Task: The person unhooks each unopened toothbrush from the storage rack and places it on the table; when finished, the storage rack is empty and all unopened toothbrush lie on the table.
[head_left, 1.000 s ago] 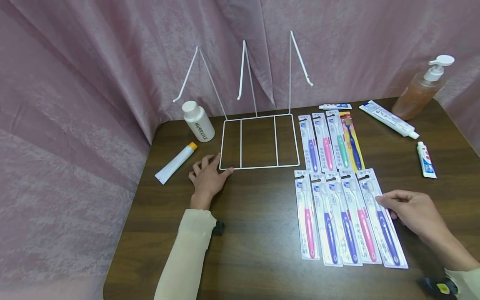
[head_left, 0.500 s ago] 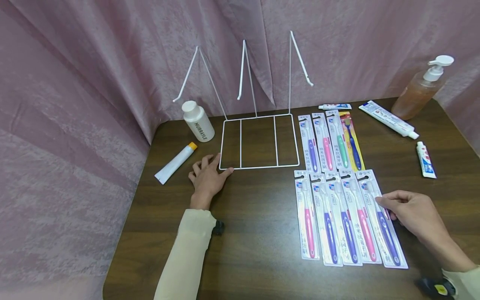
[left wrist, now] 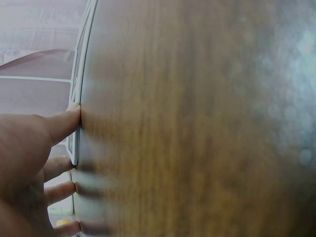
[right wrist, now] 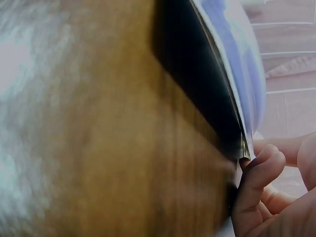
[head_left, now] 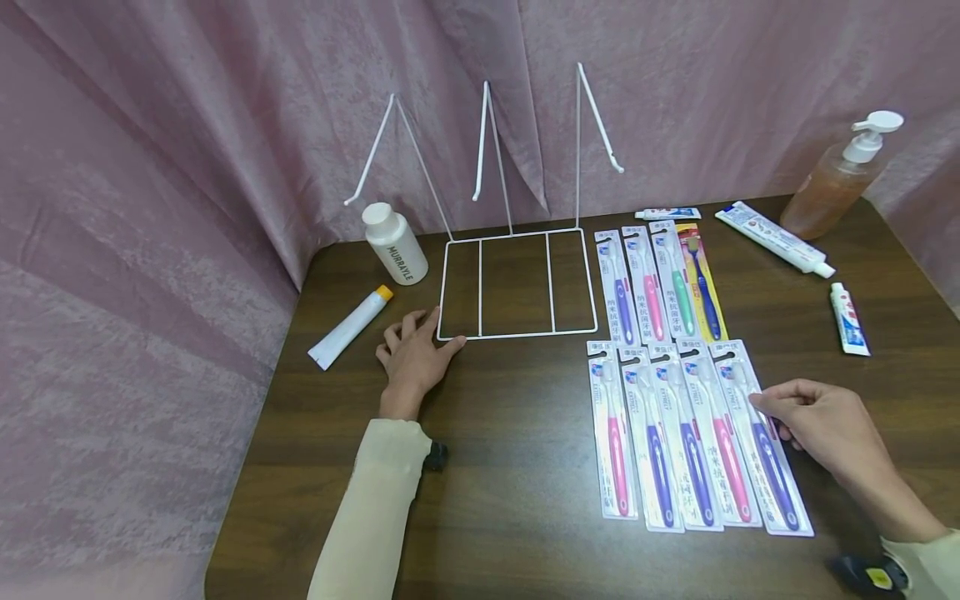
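My left hand [head_left: 413, 367] rests on the table at the front left corner of a white wire rack [head_left: 517, 336]. Its fingers are spread, with the thumb [left wrist: 66, 122] against the front bar. My right hand [head_left: 821, 421] pinches the right edge of a packaged toothbrush [head_left: 772, 467] with a purple handle, the rightmost of the front row. In the right wrist view that pack [right wrist: 237, 74] is raised along its edge, a dark gap beneath it. Beside it lie several more packaged toothbrushes [head_left: 729, 458], with pink or purple handles.
A back row of packaged toothbrushes [head_left: 651, 287] lies behind. Toothpaste tubes [head_left: 776, 240] and a pump bottle [head_left: 832, 187] are at the right. Left of the rack are a white bottle [head_left: 397, 250] and a yellow-capped tube [head_left: 348, 329]. The rack's three hooks [head_left: 480, 154] rise before a pink curtain [head_left: 187, 208].
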Demonstrator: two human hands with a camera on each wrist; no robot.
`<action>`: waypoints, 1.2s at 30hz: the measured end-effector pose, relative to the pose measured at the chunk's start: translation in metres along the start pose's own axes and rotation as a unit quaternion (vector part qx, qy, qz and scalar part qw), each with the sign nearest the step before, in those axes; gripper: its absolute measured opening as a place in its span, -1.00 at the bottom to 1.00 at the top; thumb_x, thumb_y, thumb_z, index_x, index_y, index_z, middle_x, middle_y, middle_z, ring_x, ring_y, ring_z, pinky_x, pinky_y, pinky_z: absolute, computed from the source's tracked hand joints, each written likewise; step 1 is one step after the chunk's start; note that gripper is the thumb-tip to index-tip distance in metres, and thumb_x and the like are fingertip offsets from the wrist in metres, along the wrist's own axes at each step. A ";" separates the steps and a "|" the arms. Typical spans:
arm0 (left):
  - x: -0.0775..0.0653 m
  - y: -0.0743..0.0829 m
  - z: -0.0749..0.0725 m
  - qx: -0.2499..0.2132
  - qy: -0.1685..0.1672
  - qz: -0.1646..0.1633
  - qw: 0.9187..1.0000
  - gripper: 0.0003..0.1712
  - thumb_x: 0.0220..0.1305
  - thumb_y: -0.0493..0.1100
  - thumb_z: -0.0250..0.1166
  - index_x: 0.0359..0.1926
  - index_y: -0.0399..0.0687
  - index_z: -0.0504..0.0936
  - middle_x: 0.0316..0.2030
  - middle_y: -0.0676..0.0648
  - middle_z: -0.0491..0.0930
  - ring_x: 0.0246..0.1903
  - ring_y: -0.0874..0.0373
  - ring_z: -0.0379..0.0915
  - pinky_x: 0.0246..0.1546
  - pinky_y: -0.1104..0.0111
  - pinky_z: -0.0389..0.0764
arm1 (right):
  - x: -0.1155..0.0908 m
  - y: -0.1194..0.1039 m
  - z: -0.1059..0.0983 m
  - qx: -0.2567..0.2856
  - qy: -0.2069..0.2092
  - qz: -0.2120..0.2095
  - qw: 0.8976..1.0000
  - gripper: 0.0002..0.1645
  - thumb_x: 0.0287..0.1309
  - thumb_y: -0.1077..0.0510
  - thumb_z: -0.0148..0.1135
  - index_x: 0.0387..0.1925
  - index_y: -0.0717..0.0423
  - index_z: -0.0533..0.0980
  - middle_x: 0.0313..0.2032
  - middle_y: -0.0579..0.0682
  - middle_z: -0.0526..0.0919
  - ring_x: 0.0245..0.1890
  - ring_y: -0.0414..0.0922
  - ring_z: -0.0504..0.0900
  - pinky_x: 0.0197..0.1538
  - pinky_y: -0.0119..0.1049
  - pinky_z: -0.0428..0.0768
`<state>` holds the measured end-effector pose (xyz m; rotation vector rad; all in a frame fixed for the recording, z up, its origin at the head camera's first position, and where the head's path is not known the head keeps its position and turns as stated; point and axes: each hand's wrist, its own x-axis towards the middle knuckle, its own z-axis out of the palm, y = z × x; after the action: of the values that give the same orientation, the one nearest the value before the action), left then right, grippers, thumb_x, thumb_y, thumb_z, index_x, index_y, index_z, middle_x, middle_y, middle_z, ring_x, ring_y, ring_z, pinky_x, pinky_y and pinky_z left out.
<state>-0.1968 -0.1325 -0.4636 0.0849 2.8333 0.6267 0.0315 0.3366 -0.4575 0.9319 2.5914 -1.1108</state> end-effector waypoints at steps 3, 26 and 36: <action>0.000 0.000 0.000 0.000 0.000 0.000 1.000 -0.04 0.67 0.38 0.28 0.86 0.22 0.21 0.81 -0.11 0.07 0.75 -0.39 -0.14 0.66 -0.46 -0.03 | 0.000 -0.001 0.000 -0.001 0.002 -0.001 1.000 -0.38 0.66 -0.13 0.30 0.23 0.40 0.70 -0.38 -0.09 0.71 -0.43 -0.19 0.53 -0.38 -0.25 0.47; -0.004 0.001 -0.002 -0.015 0.007 0.006 1.000 -0.03 0.66 0.33 0.33 0.85 0.18 0.22 0.80 -0.14 0.11 0.75 -0.41 -0.15 0.66 -0.47 -0.06 | 0.000 0.002 0.000 0.001 0.002 -0.026 1.000 -0.52 0.64 -0.02 0.30 0.13 0.38 0.68 -0.39 -0.06 0.71 -0.46 -0.21 0.57 -0.42 -0.30 0.55; -0.005 -0.001 -0.001 -0.010 0.009 0.003 1.000 -0.03 0.65 0.35 0.33 0.85 0.19 0.23 0.80 -0.14 0.10 0.76 -0.41 -0.14 0.66 -0.47 -0.05 | 0.002 -0.001 0.000 0.003 0.003 -0.025 1.000 -0.50 0.66 -0.04 0.28 0.18 0.38 0.66 -0.38 -0.06 0.72 -0.46 -0.20 0.58 -0.42 -0.30 0.57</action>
<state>-0.1924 -0.1348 -0.4620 0.0844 2.8447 0.6606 0.0299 0.3371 -0.4578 0.8787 2.6314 -1.1290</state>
